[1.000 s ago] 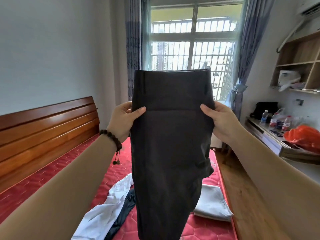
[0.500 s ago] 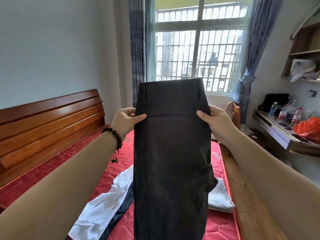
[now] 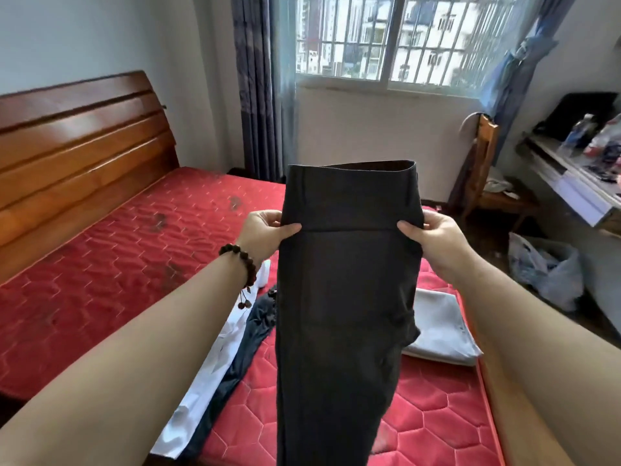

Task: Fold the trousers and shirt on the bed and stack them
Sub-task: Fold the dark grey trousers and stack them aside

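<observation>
Dark trousers hang mid-air over the bed, waistband up, legs dropping out of frame at 6 o'clock. Left hand pinches the band's left edge, thumb in front; right hand pinches the right edge the same way. Both clamp fabric, neither is free.

Handling guess: cloth looks soft, light, no stiffness, so it will sag and swing. The two waistband corners are the right hold; a mid-leg grip comes next for the fold.

Around: white shirt lies crumpled on the mattress at 7 o'clock, with a navy garment lying along its right edge. Folded grey piece sits at 4 o'clock near the bed edge. Hanging legs sit right over that pile and could snag it. Open red mattress at 10 o'clock looks like the better lay-down spot. Chair and cluttered surface at 2 o'clock are well apart from the trousers.
</observation>
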Action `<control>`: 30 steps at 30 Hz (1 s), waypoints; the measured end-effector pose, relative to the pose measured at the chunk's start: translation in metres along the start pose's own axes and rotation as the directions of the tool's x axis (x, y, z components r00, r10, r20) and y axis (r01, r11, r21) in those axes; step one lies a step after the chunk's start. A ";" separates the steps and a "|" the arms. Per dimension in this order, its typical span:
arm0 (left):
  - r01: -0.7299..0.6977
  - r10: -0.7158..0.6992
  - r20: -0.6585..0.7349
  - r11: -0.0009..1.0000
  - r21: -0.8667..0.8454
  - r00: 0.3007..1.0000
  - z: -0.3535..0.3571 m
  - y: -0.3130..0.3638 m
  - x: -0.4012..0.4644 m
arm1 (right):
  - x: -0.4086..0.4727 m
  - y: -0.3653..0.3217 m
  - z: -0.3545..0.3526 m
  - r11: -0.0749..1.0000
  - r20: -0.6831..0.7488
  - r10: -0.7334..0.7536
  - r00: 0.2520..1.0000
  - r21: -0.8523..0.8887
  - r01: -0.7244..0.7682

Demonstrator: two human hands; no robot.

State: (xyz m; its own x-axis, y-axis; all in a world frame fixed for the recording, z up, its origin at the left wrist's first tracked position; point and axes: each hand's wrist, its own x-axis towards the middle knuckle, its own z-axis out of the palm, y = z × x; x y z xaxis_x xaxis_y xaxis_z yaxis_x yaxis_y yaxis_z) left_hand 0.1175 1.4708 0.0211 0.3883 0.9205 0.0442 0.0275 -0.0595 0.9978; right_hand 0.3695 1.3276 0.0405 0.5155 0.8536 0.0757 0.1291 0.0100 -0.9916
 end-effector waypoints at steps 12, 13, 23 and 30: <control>0.214 -0.222 0.087 0.972 0.097 0.971 0.012 -0.184 0.201 | 0.170 0.163 0.064 0.961 -0.119 0.256 0.959 -0.076 -0.266; 0.229 -0.238 0.091 0.968 0.102 0.967 0.014 -0.196 0.212 | 0.182 0.176 0.064 0.958 -0.116 0.264 0.957 -0.085 -0.275; 0.252 -0.260 0.026 0.953 0.168 0.965 0.054 -0.307 0.308 | 0.300 0.311 0.061 0.916 -0.104 0.257 0.961 -0.292 -0.276; 0.104 -0.021 -0.148 0.806 0.582 0.989 0.100 -0.399 0.365 | 0.367 0.423 0.058 0.749 -0.208 0.258 0.943 -0.574 -0.331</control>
State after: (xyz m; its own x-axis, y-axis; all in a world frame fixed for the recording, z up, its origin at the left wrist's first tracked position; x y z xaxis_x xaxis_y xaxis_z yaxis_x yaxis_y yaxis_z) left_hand 0.3408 1.7919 -0.3660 0.2469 0.9686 0.0304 0.5987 -0.1772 0.7811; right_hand 0.5644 1.6752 -0.3572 0.6955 0.6998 -0.1630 0.4123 -0.5745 -0.7071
